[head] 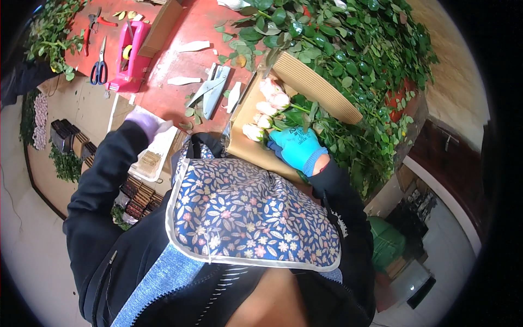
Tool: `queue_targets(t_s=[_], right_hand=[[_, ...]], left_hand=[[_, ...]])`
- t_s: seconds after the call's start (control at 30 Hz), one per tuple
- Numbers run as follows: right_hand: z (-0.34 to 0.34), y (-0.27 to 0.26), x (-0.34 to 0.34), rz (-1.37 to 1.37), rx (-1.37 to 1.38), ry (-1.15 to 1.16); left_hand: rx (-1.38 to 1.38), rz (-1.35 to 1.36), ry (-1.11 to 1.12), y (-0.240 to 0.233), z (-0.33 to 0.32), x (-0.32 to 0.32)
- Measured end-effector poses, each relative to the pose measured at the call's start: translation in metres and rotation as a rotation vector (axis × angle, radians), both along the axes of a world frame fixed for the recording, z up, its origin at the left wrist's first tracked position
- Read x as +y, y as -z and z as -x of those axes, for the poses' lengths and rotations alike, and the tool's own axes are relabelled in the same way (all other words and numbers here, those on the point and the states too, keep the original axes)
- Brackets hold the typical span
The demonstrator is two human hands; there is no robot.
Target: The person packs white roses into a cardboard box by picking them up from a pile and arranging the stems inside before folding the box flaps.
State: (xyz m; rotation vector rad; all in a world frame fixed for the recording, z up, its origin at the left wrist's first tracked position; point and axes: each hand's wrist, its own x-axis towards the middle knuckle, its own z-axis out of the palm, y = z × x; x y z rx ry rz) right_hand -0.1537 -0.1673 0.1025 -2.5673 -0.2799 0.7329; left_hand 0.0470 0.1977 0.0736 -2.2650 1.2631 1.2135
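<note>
My left hand [147, 122], in a purple glove and blurred, is over a white plastic basket [152, 165] at the table's near left edge. A whitish piece [164, 126] shows at its fingertips; the blur hides whether they grip it. A teal glove with printing covers my right hand [297, 146], which lies over rose stems just behind the lowest bloom. Its fingertips are hidden. Several pale pink roses [267, 108] rest with their heads leftward on a brown cardboard wrap [249, 143]. The wrap's corrugated flap [314, 86] stands raised along the far side.
A grey stapler [214, 92] lies among white sleeves [184, 81] on the red table [163, 61]. Farther left are a pink tape dispenser [132, 57], scissors [99, 67] and red-handled pruners [93, 26]. Leafy stems [355, 53] pile up at the right. Cardboard [161, 26] stands behind the dispenser.
</note>
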Motion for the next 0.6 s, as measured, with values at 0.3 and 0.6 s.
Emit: queue_targets(t_s=[0.3,0.6], right_hand=[[0.0,0.001,-0.004,-0.11,0.057,0.09],[-0.019,-0.046,0.004,-0.069,-0.111,0.164]], left_hand=[[0.289,1.045,-0.142,-0.031,0.032,-0.097],[0.56,0.988,0.142,-0.004,0.042,-0.148]])
